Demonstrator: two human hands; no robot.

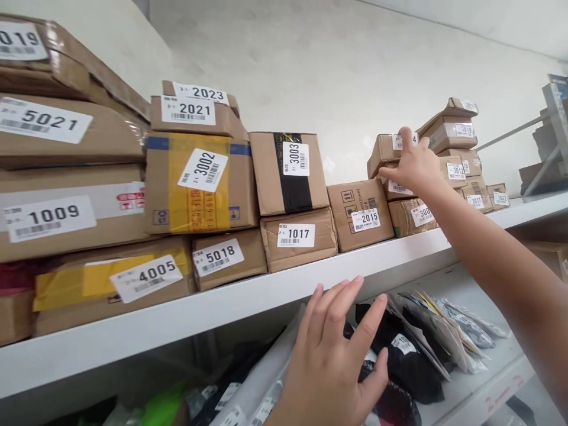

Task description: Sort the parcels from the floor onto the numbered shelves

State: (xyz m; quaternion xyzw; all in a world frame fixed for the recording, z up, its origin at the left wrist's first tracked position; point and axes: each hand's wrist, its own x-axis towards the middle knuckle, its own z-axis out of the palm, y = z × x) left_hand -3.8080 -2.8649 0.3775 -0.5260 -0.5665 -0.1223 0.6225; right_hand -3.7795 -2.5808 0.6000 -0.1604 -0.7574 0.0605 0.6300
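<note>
My right hand [415, 165] is raised to a stack of cardboard boxes on the upper shelf, fingers spread. One finger lies over the label of the top box [384, 152], partly hiding its number. The thumb is beside the front of the labelled box beneath it [397, 188]; firm contact is hard to judge. At the bottom of this stack sits another carton [406, 216]. Nearer to me, my left hand [332, 349] hangs before the shelf edge with fingers apart, holding nothing. Above it stand the box marked 1017 [284, 251] and the box marked 2015 [359, 222].
A white shelf [222, 302] carries many number-labelled cartons, among them the box marked 3003 [266, 177] and the taped box marked 3002 [162, 171]. On the lower shelf lie bagged parcels [419, 370]. More stacked boxes [477, 195] stand right of my hand.
</note>
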